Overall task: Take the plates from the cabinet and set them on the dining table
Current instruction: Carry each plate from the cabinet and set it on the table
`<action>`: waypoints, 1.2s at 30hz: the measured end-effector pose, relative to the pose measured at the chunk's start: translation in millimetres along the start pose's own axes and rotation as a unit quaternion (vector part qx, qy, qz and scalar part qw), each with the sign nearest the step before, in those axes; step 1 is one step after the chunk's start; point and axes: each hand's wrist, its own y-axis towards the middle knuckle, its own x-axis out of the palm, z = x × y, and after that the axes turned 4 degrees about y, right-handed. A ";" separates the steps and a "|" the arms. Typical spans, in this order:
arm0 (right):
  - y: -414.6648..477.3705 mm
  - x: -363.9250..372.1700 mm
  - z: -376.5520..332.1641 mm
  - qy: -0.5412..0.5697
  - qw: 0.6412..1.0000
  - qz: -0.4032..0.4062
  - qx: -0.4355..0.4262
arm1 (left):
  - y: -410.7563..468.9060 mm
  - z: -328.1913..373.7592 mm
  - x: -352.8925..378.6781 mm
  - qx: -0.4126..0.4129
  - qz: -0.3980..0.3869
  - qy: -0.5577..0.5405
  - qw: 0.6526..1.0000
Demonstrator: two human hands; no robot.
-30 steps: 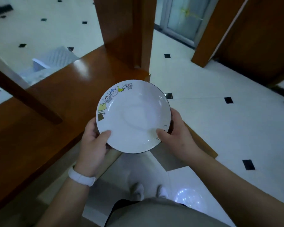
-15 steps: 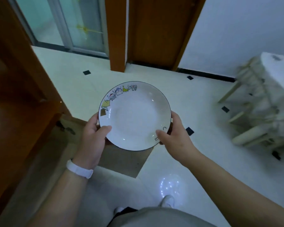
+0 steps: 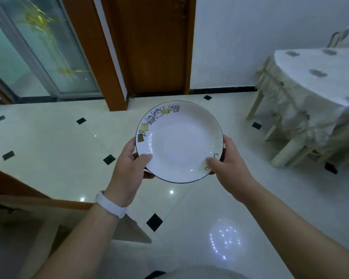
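Note:
A white plate [image 3: 179,141] with a dark rim and small cartoon figures along its upper left edge is held level in front of me, above the tiled floor. My left hand [image 3: 129,168] grips its left edge, thumb on top, a white band on the wrist. My right hand [image 3: 228,164] grips its right edge the same way. The dining table [image 3: 310,81], covered with a pale patterned cloth, stands at the far right. No cabinet shelves or other plates are in view.
A brown wooden door [image 3: 155,45] and frame stand straight ahead, with a glass sliding door [image 3: 34,47] to the left. Wooden furniture [image 3: 12,188] sits at the lower left. Pale table or chair legs [image 3: 286,152] stand under the cloth. The floor is white tile with black insets.
My view has swung to the right, away from the wooden cabinet, so the door and the cloth-covered table now show. Both hands keep the same hold on the plate.

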 end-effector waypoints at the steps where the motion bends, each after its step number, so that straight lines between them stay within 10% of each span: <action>1: 4.8 -20.6 2.5 0.003 1.000 0.005 -0.001 | 5.2 2.5 20.5 0.003 -0.008 0.009 1.000; 16: 16.6 -250.4 27.1 0.044 0.988 0.147 0.007 | 61.0 36.2 267.0 0.023 -0.183 0.036 0.982; 36: 204.2 -332.4 62.5 0.073 0.955 0.281 0.051 | 281.4 35.8 411.5 -0.025 -0.285 -0.005 0.958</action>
